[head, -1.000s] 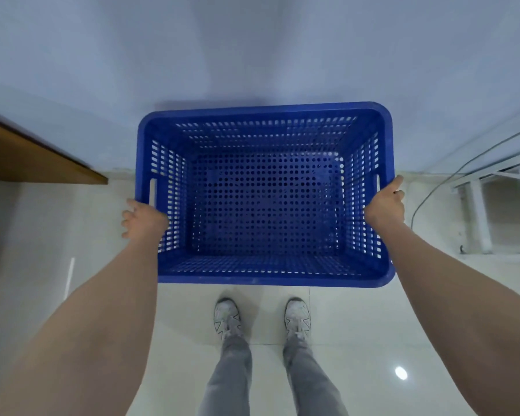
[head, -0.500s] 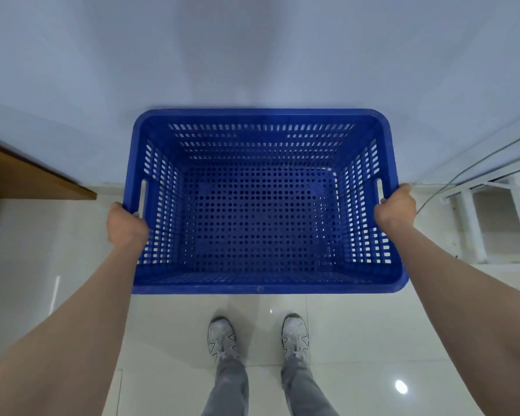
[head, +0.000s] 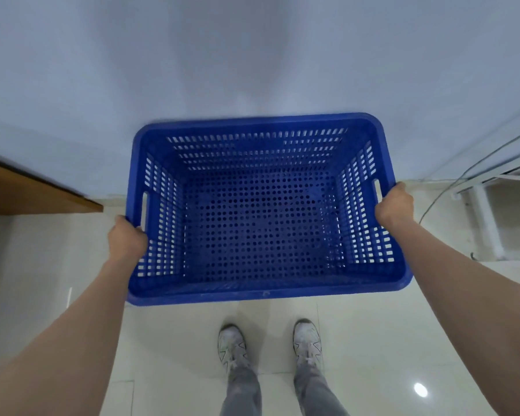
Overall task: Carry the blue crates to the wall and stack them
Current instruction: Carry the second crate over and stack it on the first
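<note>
Lower now, the blue crate (head: 261, 211) nears the wall (head: 252, 55) at 12 o'clock; left hand (head: 126, 238) and right hand (head: 394, 205) clench its rim, stacking unfinished.

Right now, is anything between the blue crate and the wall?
Nothing visible: the blue perforated plastic crate, held by left hand and right hand, faces bare white wall; floor beneath is hidden.

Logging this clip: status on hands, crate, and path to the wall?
Left hand and right hand shut on crate sides. Crate empty, at the wall. Nothing in the way.
</note>
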